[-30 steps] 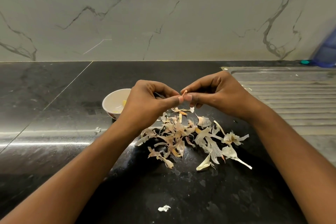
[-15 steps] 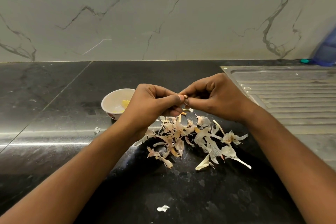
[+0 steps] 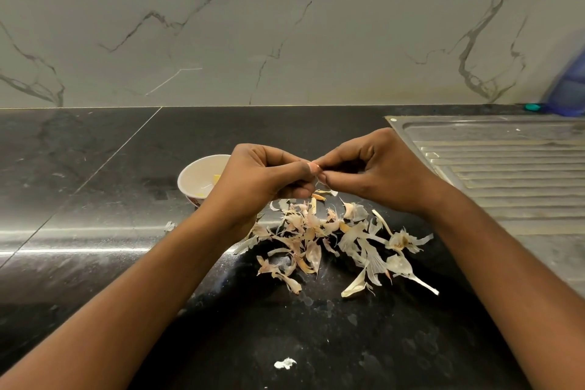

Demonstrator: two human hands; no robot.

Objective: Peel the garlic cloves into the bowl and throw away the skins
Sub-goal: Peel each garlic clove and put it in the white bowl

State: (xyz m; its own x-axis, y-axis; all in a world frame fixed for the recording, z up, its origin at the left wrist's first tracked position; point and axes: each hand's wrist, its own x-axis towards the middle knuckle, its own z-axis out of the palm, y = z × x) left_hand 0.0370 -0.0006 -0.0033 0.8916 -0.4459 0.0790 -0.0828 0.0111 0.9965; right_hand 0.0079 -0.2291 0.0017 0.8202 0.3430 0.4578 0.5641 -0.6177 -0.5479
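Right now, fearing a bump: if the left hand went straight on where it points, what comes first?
Probably the right hand, facing the left hand across the garlic clove both pinch.

Dim, even, greenish indoor light. A bright glare streak crosses the desk (image 3: 79,251) at 8 o'clock; soft shadow pools under the forearms (image 3: 152,301) toward 6 o'clock. The skins (image 3: 316,237) at centre are sharp; the garlic clove (image 3: 314,167) above them is a pale speck. Wide-angle stretch swells the forearms at 5 and 7 o'clock and smears the blue container (image 3: 569,85) at 2 o'clock.
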